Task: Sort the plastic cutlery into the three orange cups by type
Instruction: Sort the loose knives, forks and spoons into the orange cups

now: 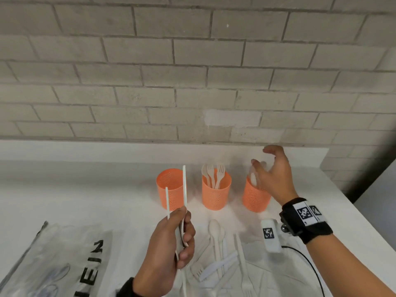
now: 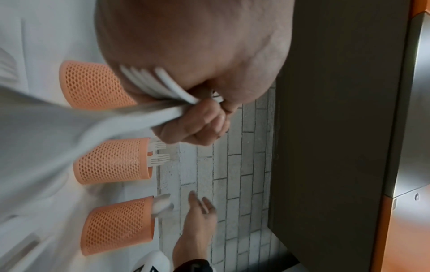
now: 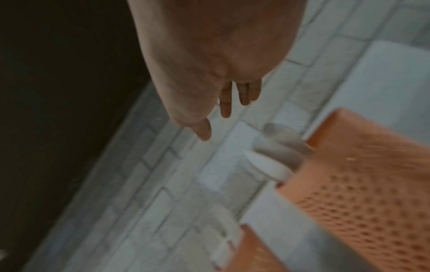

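Three orange mesh cups stand in a row on the white table. The left cup (image 1: pixel 171 187) (image 2: pixel 93 84) looks empty, the middle cup (image 1: pixel 216 190) (image 2: pixel 111 162) holds forks (image 1: pixel 214 174), and the right cup (image 1: pixel 255 197) (image 3: pixel 363 174) holds spoons (image 1: pixel 254 179) (image 3: pixel 279 152). My left hand (image 1: pixel 182 239) (image 2: pixel 202 119) grips two white cutlery pieces (image 1: pixel 184 185), handles up, in front of the left cup. One is a fork, shown by its tines (image 2: pixel 142 79). My right hand (image 1: pixel 270 168) (image 3: pixel 223 103) hovers open over the right cup, fingers spread, holding nothing.
A loose pile of white cutlery (image 1: pixel 220 258) lies near the front edge: a spoon (image 1: pixel 214 229), a knife (image 1: pixel 218 267) and forks. A clear plastic bag (image 1: pixel 64 260) lies at the front left. A small white tagged device (image 1: pixel 271 234) with a cable sits right of the pile. A brick wall stands behind.
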